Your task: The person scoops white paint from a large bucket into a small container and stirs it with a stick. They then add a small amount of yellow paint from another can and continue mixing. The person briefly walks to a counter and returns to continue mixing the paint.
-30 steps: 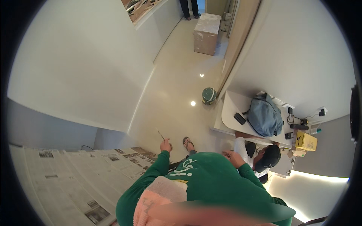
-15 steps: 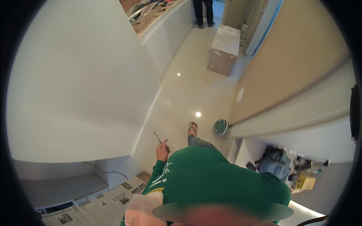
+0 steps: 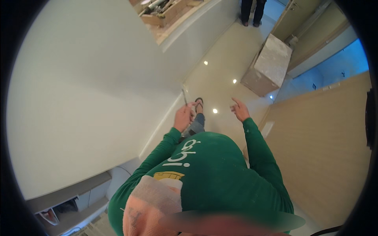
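My left hand (image 3: 184,118) is closed around a slim dark stick-like tool (image 3: 184,96), its far end pointing up beside the foot of the white wall (image 3: 98,86). Whether the tool's tip touches the wall, I cannot tell. Out in front on the right, my right hand (image 3: 240,111) holds nothing; its index finger is stretched and the other fingers are bent. Below that hand and to its left, my sandalled foot (image 3: 199,104) rests on the glossy pale floor (image 3: 214,84).
A dusty box-shaped block (image 3: 271,59) stands ahead on the right, near an open doorway. Another person's legs (image 3: 252,11) are at the far end. A wooden tray of tools (image 3: 167,13) sits on a ledge. On the right is a tan panel (image 3: 323,137); low left, an open shelf (image 3: 75,188).
My view has swung and moved ahead, nearer the box. My left hand has come forward with the tool, and my right hand has come into view. The green-topped bucket is no longer visible.
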